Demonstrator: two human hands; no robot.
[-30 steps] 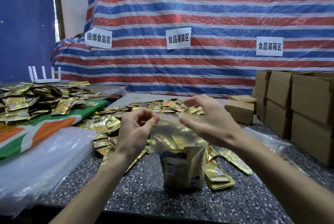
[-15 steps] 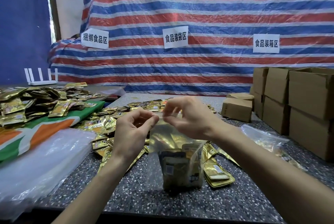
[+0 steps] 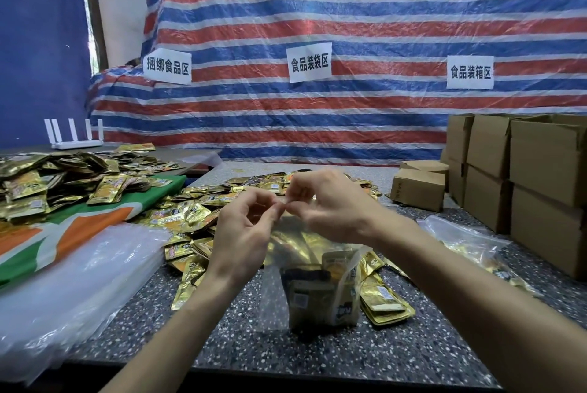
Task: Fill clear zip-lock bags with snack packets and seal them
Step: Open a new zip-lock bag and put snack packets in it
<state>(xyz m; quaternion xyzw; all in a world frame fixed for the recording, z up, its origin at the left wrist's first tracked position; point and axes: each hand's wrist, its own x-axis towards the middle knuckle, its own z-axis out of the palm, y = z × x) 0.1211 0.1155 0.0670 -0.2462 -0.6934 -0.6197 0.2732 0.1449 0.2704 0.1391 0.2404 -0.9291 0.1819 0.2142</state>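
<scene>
A clear zip-lock bag (image 3: 313, 268) stands upright on the speckled table (image 3: 317, 354), with several gold snack packets showing through its lower half. My left hand (image 3: 246, 230) pinches the bag's top edge at its left end. My right hand (image 3: 330, 205) pinches the same top strip right beside it, fingertips of both hands nearly touching. A heap of loose gold snack packets (image 3: 197, 214) lies behind and left of the bag, and a few more packets (image 3: 386, 303) lie to its right.
A stack of empty clear bags (image 3: 73, 281) lies at the near left. A second pile of packets (image 3: 47, 183) sits on a green and orange sheet. Cardboard boxes (image 3: 524, 176) stand at the right; a filled bag (image 3: 473, 243) lies before them.
My right hand has slid left along the bag's top strip, from its right end to meet my left hand. The left hand has stayed at the left end.
</scene>
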